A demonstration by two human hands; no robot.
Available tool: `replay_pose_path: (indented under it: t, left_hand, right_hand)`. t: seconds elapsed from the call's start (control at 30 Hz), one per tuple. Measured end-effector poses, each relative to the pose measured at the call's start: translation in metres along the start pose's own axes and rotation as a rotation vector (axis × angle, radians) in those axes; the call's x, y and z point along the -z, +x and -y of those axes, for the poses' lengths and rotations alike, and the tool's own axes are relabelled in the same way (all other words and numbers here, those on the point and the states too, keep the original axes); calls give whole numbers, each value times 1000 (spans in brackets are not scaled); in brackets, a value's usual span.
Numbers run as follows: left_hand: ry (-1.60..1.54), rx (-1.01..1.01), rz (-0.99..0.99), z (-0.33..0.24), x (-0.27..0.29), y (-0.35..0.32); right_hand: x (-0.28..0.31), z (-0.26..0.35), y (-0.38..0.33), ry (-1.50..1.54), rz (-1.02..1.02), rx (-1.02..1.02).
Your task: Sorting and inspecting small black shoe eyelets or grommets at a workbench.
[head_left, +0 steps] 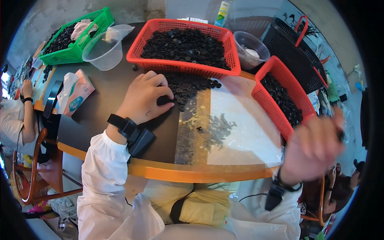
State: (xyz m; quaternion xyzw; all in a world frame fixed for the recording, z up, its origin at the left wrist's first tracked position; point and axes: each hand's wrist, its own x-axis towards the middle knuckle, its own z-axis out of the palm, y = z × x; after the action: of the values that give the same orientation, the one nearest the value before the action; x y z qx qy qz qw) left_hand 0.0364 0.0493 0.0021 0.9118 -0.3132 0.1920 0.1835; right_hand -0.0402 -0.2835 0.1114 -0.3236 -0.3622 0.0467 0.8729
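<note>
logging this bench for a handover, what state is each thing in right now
left hand: fingers down on loose black washers
right hand: raised off the table, blurred, grip unclear
large red basket: full of black washers
small red basket: partly filled
green basket: holds black parts and a cloth
clear cup: empty
tissue pack: open
small metal pins: piled on clear sheet

Motion is blurring the right hand (314, 148) at four o'clock, hiding whatever its grip is pinching; the left hand's (145, 98) fingertips are covering black washers (190, 86) at eleven o'clock.
</note>
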Motion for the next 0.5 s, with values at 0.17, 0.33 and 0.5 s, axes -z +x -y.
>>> replay_pose_path:
  t: [0.17, 0.33, 0.5]
  left_hand:
    - [33, 33, 8, 0, -2, -5]
    - [-870, 256, -163, -38, -10, 8]
    - [-1447, 417, -49, -55, -22, 4]
  right_hand:
    - [35, -80, 15, -527, -136, -77]
    - [54, -112, 10, -815, -112, -297]
    - [45, -123, 12, -977, -27, -242]
